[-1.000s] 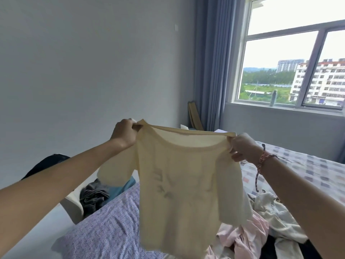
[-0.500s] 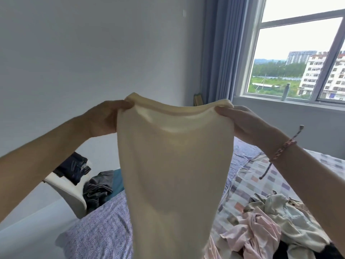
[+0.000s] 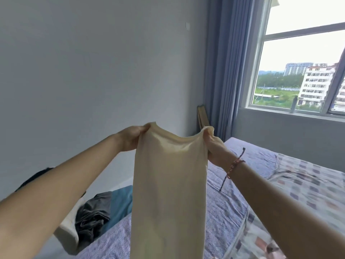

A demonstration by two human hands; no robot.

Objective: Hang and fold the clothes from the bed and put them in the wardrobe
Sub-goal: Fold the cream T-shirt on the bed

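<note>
A cream yellow shirt (image 3: 169,193) hangs in the air in front of me as a narrow panel, its sleeves out of sight. My left hand (image 3: 131,136) pinches its top left corner. At the top right corner my right hand (image 3: 214,148), with a braided bracelet on the wrist, grips the fabric. The top edge sags slightly between the two hands. Below lies the bed (image 3: 225,208) with a purple patterned sheet and a checked cover.
A white chair (image 3: 70,232) at the bed's left side carries dark grey clothes (image 3: 93,217) and a blue cloth (image 3: 119,204). A grey wall is on the left, blue curtains (image 3: 222,71) and a window (image 3: 302,68) at the right.
The shirt's sleeves have gone from view and the panel has become narrower, with my hands closer together. The pile of clothes at the lower right has left the view.
</note>
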